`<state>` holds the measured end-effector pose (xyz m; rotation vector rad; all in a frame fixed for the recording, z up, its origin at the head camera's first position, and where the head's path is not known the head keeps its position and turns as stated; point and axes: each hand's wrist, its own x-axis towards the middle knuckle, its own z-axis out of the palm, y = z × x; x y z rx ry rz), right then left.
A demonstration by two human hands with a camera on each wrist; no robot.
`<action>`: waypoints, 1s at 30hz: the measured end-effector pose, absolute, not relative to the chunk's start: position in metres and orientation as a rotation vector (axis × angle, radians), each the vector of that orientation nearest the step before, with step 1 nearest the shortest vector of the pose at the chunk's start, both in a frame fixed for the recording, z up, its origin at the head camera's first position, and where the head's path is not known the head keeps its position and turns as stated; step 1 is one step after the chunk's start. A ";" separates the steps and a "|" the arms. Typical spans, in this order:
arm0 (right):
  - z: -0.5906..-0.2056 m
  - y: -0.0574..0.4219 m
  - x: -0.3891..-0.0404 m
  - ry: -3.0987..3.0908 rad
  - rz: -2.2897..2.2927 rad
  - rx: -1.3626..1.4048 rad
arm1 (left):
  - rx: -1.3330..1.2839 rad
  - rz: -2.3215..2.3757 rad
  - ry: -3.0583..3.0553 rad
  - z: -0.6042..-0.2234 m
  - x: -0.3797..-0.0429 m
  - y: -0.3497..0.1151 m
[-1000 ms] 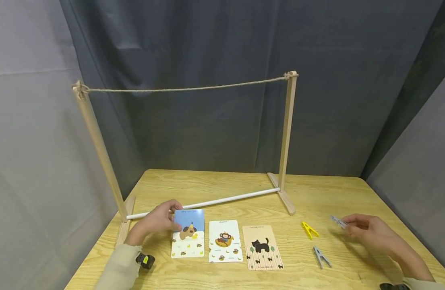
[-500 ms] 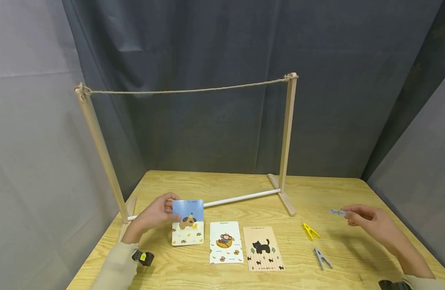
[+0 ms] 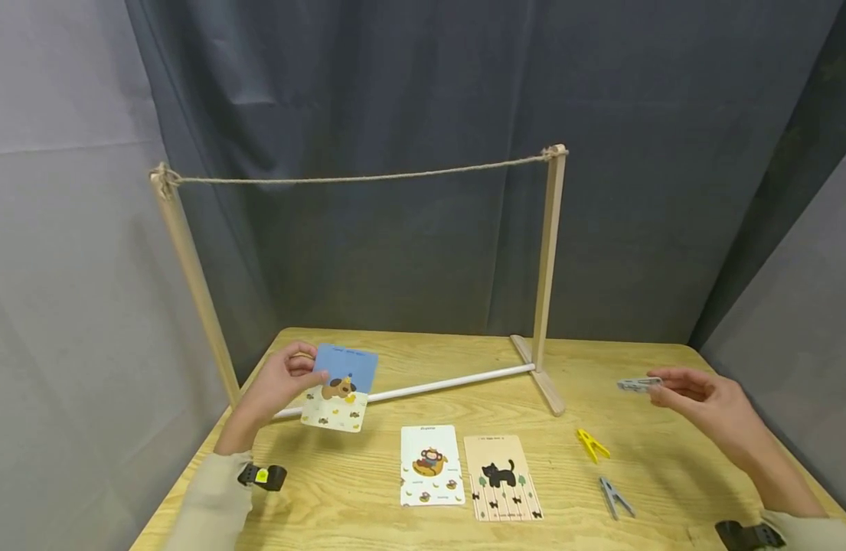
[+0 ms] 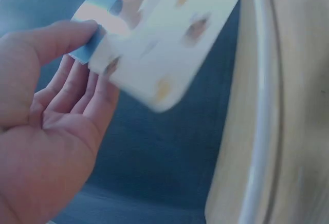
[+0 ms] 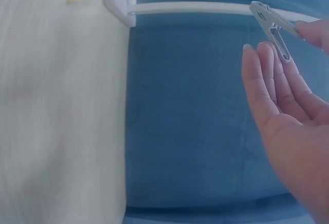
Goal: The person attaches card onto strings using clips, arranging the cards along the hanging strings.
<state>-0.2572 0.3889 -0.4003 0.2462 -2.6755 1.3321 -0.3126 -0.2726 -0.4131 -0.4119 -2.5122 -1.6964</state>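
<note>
My left hand (image 3: 279, 387) pinches the left edge of a blue and cream picture card (image 3: 338, 389) with a dog on it, lifted above the table and tilted. In the left wrist view the thumb lies on the face of the card (image 4: 149, 54) and the fingers are behind it. At the right, my right hand (image 3: 705, 409) holds a grey clothespin (image 3: 638, 385) between thumb and fingertips, above the table. The right wrist view shows this clothespin (image 5: 271, 31) with its legs pinched. A monkey card (image 3: 432, 465) and a cat card (image 3: 503, 478) lie flat on the table.
A yellow clothespin (image 3: 592, 445) and another grey clothespin (image 3: 615, 497) lie right of the cards. Behind stands a wooden frame, its right post (image 3: 549, 260) and left post (image 3: 195, 283) joined by a twine line (image 3: 367, 178) above and a white rod (image 3: 457, 380) below.
My left hand has lifted the dog card off the table, up and to the left, tilting it. The right hand has raised the grey clothespin a little.
</note>
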 end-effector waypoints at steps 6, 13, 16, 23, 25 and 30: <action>-0.386 0.377 -0.262 -2.650 1.302 0.280 | -0.279 -1.664 -2.347 -0.393 -0.312 -0.275; -0.373 0.362 -0.267 -2.574 1.392 0.375 | -0.207 -1.662 -2.141 -0.374 -0.314 -0.273; -0.368 0.353 -0.268 -2.559 1.359 0.398 | -0.200 -1.668 -2.084 -0.363 -0.314 -0.273; -0.351 0.332 -0.275 -2.500 1.259 0.486 | -0.161 -1.720 -1.952 -0.335 -0.317 -0.273; -0.347 0.326 -0.277 -2.490 1.244 0.502 | -0.141 -1.729 -1.932 -0.329 -0.319 -0.274; -0.338 0.311 -0.281 -2.461 1.247 0.463 | -0.089 -1.731 -1.890 -0.318 -0.323 -0.277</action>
